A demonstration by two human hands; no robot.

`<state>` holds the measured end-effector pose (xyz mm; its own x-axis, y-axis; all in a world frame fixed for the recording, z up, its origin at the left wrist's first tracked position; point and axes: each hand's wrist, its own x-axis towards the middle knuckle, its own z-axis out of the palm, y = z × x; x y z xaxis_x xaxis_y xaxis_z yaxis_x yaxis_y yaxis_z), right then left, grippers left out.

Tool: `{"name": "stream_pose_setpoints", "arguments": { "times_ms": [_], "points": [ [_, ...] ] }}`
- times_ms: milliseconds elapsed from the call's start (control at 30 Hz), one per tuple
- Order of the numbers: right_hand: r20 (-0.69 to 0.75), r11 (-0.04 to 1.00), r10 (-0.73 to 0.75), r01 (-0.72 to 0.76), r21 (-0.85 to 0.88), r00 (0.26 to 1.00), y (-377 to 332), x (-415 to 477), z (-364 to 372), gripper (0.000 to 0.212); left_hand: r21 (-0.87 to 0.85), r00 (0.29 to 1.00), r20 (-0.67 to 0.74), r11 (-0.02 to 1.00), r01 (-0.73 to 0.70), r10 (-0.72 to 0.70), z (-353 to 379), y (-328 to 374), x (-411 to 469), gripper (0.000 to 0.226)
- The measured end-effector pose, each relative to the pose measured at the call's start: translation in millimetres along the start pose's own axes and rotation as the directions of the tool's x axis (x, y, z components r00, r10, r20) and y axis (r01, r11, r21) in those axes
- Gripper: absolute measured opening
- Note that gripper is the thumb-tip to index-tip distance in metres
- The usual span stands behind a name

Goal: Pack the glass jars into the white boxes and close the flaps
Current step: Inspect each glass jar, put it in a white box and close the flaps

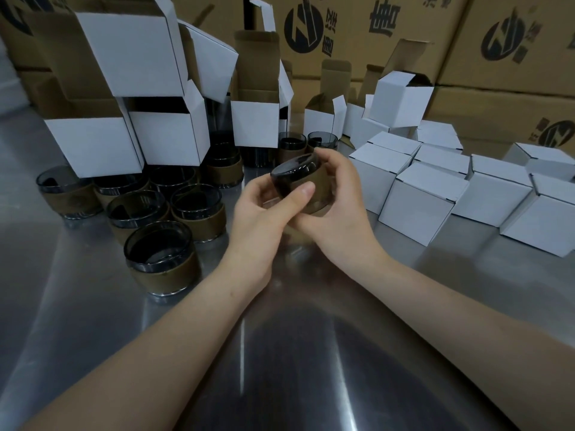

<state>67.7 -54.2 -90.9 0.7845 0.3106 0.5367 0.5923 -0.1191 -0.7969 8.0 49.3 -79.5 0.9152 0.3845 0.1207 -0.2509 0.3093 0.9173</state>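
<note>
Hands meet just above frame centre, both on one smoky dark glass jar [300, 181] with a brown paper-like band round its lower body. We see the jar tilted, mouth tipped toward 10 o'clock, held off the shiny grey steel table [280, 353]. Left hand [264, 209] comes in from 7 o'clock and grips the jar from below, thumb [303, 191] laid across the band. Right hand [339, 206] comes in from 4 o'clock, fingers [326, 157] curled over the jar's far side and rim. Both hands are closed around that same jar.

We note a cluster of the same dark banded glass jars [161, 244] standing upright on the table at 9 o'clock of the held one, touching or just beside each other. Two more jars [322, 140] stand just behind the hands at 12 o'clock.

Open white cardboard boxes [133, 54] with brown insides pile up from 10 to 12 o'clock, flaps up, several leaning on each other, some sitting on top of jars. We cannot tell whether they hold anything.

Closed white cardboard boxes [418, 202] sit in rows on the table at 2 to 3 o'clock, flaps tucked, near the right hand but apart from it.

Large brown corrugated cartons [513, 42] with black printed logos wall off the back, 12 to 2 o'clock.
</note>
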Motion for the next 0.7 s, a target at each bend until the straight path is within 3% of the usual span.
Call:
{"name": "stream_pose_setpoints", "arguments": {
  "times_ms": [167,300,567,700],
  "points": [
    [0.030,0.998,0.018,-0.020,0.062,0.999,-11,0,-7,0.070,-0.237,0.995,0.028,0.966,0.102,-0.098,-5,3,3,0.032],
    [0.040,0.967,0.074,-0.082,0.242,0.996,-15,1,-6,0.051,-0.392,0.979,0.022,0.899,0.196,-0.204,-6,6,5,0.044],
    [0.093,0.947,0.134,-0.155,0.282,0.987,-6,6,-9,0.050,-0.445,0.967,0.060,0.860,0.248,-0.248,-6,4,5,0.045],
    [0.170,0.980,0.084,-0.112,0.162,0.982,-3,1,-4,0.069,-0.436,0.969,0.104,0.866,0.245,-0.222,-7,2,5,0.034]
  ]
}}
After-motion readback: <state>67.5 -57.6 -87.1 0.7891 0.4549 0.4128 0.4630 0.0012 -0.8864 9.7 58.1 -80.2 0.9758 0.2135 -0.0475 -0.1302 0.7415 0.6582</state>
